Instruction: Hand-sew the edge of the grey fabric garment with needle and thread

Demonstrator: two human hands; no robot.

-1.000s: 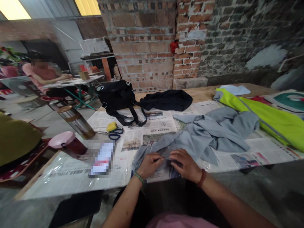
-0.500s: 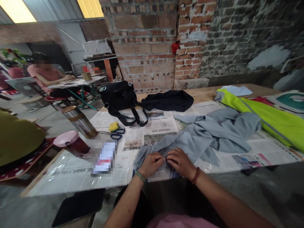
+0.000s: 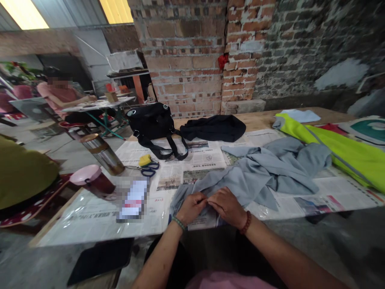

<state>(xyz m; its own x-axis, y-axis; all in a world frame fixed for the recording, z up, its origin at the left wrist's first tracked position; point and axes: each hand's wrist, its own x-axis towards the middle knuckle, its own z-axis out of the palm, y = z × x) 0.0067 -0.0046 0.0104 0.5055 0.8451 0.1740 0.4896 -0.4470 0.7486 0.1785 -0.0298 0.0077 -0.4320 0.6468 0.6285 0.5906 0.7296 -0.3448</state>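
Note:
A crumpled grey cloth garment [image 3: 252, 172] spreads over the newspaper near the table's front edge. At its near left end my left hand [image 3: 191, 208] is closed, pinching the cloth between thumb and fingers. Touching the left fingertips, my right hand [image 3: 227, 206] is also closed, thumb against fingers. Whatever lies between the right fingertips is too small or hidden to make out. A green bead bracelet [image 3: 179, 223] circles the left wrist, a reddish one [image 3: 246, 222] the right.
Scissors [image 3: 148, 170], a yellow object [image 3: 144, 160], a lidded cup [image 3: 92, 180], a steel flask [image 3: 104, 154] and a blurred phone-like item [image 3: 134, 200] stand or lie left. Behind are a black bag [image 3: 152, 124] and dark cloth [image 3: 213, 127]. Right: a neon vest [image 3: 337, 148] and an iron [image 3: 367, 130].
My right hand has turned slightly and its fingers have drawn in against the left fingertips. My left hand stays on the cloth in nearly the same place.

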